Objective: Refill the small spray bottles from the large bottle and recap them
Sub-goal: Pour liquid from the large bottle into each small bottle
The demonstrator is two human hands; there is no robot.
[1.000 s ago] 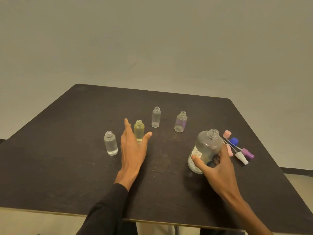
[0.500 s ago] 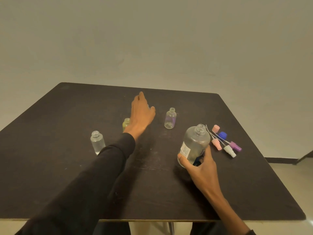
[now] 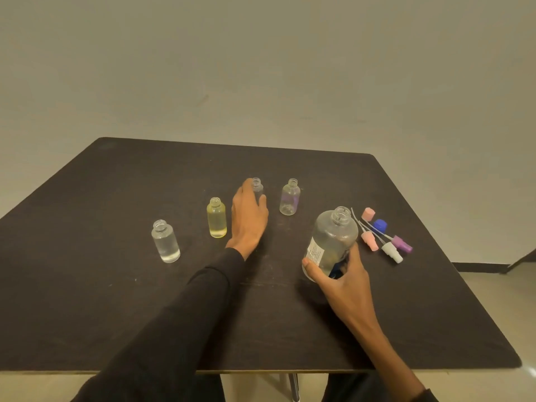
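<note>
Large bottle (image 3: 333, 239): it stands uncapped and tilted toward the far side on the right half of the dark table (image 3: 87, 285); we see a white label on its near left side and clear liquid inside.
Right hand (image 3: 345, 282): we hold the large bottle low on its body, thumb curled round the label side and fingers wrapped behind it.
Left hand (image 3: 249, 216): we reach forward over the table with the sleeve (image 3: 179, 329) drawn out behind; thumb and fingers close around the middle small bottle (image 3: 256, 185), whose neck shows above the fingertips. We cannot tell how firmly it is held.
Yellow bottle (image 3: 216, 218): upright and open, just left of our left hand, filled with yellowish liquid.
Clear bottle (image 3: 165, 241): upright and open, nearest the left, apart from the rest.
Purple-tinted bottle (image 3: 289, 197): upright and open, between the left hand and the large bottle, touching neither.
Spray caps: a pink one (image 3: 370, 241), a white one (image 3: 391, 252) and a purple one (image 3: 402, 244) lie on their sides right of the large bottle, thin tubes pointing away from us.
Loose caps: a pink cap (image 3: 368, 214) and a blue cap (image 3: 380, 225) sit just beyond the spray caps.
</note>
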